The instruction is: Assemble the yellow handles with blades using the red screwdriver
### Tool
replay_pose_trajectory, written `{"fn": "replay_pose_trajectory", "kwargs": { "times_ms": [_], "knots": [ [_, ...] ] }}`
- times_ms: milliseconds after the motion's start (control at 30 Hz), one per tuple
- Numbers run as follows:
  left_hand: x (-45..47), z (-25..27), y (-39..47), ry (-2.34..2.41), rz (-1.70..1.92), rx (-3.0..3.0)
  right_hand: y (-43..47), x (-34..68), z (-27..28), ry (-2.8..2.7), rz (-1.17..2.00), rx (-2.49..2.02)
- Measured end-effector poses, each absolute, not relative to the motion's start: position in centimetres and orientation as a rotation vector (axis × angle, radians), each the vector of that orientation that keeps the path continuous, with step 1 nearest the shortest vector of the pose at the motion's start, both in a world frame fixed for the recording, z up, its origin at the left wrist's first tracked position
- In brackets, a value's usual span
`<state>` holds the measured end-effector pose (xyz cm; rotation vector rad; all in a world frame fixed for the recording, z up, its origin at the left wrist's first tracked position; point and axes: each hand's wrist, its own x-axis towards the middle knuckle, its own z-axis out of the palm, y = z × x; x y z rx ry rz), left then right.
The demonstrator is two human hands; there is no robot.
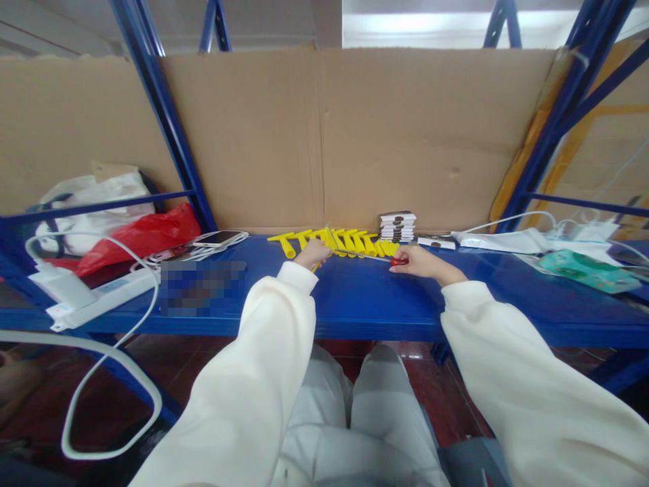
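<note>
My left hand [313, 254] is closed around a yellow T-shaped plastic piece, partly hidden by the fingers. A screwdriver [362, 256] with a red handle and a long metal shaft is gripped in my right hand [413, 262]. Its shaft points left, and its tip end reaches the piece at my left hand; whether it touches cannot be made out. Behind both hands, several more yellow T-shaped pieces [288, 245] lie in a row on the blue table [375, 297].
Small black-and-white packs [398, 227] are stacked at the back, right of the row. On the left lie a white power strip [104, 297], a phone [220, 238] and a red bag [139, 237]. A green packet [588, 270] lies at right. Cardboard [405, 135] walls the back.
</note>
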<state>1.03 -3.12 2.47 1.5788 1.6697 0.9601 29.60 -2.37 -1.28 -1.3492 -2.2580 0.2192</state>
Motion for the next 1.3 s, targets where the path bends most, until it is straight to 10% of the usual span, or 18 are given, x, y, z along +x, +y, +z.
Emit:
{"fn": "replay_pose_trajectory", "kwargs": {
  "times_ms": [1300],
  "knots": [
    [0.0, 1.8, -1.6, 1.586, 0.945, 1.556, -1.9, 29.8, -1.9, -2.176, 0.323, -1.306]
  ]
}}
